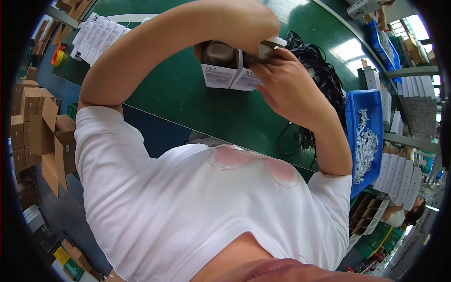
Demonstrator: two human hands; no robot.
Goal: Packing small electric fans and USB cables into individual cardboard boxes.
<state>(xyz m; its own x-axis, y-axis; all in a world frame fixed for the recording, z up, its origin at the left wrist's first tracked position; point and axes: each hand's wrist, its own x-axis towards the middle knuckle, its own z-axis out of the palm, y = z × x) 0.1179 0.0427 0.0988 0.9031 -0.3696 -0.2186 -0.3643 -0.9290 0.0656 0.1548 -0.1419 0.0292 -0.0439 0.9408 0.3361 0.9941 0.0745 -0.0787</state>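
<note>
Two small white cartons stand side by side on the green table, tops open and brown inside. The left carton (218,76) holds a dark brown rounded object (219,54) whose kind I cannot make out. Over the right carton (246,80) both my hands meet. My left hand (256,26) reaches down from above, its fingers mostly hidden at the carton's opening. My right hand (284,77) comes in from the right, fingers bent inward and closed at the carton's top edge, thumb low along its side. A white flap (277,41) sticks out between the hands; what they grip is hidden.
A heap of black cables (319,66) lies just right of the cartons. Beyond it, a blue bin (376,110) holds white coiled cords (364,145). Flat white cartons (96,37) and a yellow-orange tape roll (57,56) lie far left. Brown boxes (40,117) are stacked left.
</note>
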